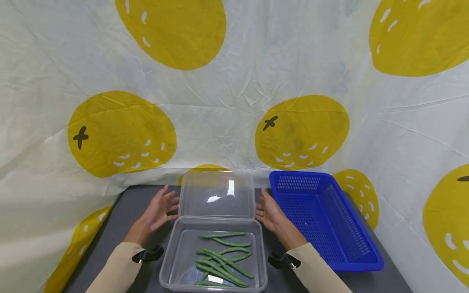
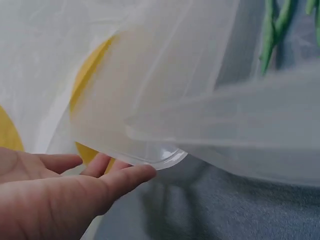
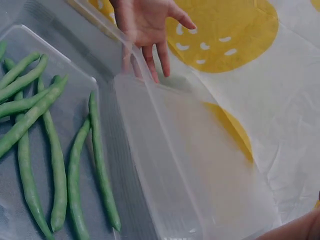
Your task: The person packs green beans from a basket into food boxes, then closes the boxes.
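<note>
A clear plastic container stands on the table with several green beans lying loosely inside. Its translucent lid leans behind it, tilted up against the curtain at the container's far rim. My left hand is at the lid's left side, fingers spread and extended; in the left wrist view its fingertips meet or nearly meet the lid's edge. On the lid's other side is my right hand, palm facing inward with loose fingers. In the right wrist view it is mostly out of frame.
To the right of the container sits a blue perforated basket, close to my right forearm. A white curtain with yellow fruit prints hangs behind and beside the dark grey table. Each wrist wears a black strap.
</note>
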